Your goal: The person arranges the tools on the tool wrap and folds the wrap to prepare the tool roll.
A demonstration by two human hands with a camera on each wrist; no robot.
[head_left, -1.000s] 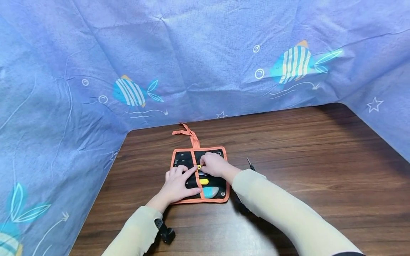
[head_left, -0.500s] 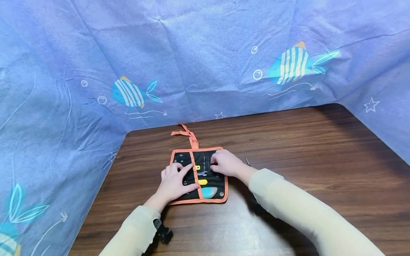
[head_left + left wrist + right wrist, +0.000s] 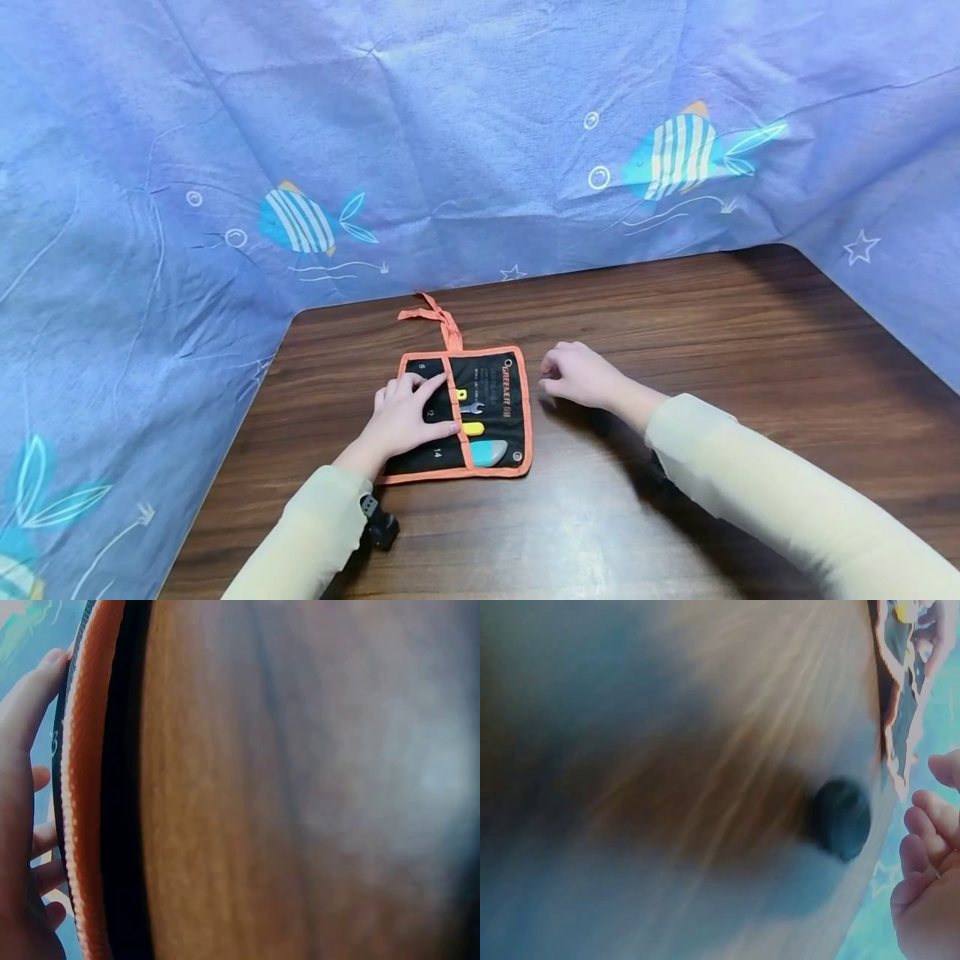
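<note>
The tool pouch [image 3: 491, 387] lies spread on the worktop [image 3: 570, 525], black cloth with orange edging [image 3: 527, 417] and orange ties [image 3: 450, 329] trailing from its far side. Its pocket strip bears white numerals, and orange lettering runs down its right part. Out of the pockets poke a small yellow end with a hole [image 3: 462, 394], a silver wrench [image 3: 472, 408], a yellow handle [image 3: 473, 428] and a teal and grey handle [image 3: 489, 452].

The left hand [image 3: 405, 417] rests on the pockets, thumb and forefinger spread apart at the strip. The right hand [image 3: 581, 375] is just beside the pouch, holding nothing, fingers loosely bent.

The left wrist view shows the edging's coarse weave close up, but none of the tools. The right wrist view shows the right hand's fingertips and a blurred dark round thing [image 3: 843, 819] near them, which I cannot make out in the head view.
</note>
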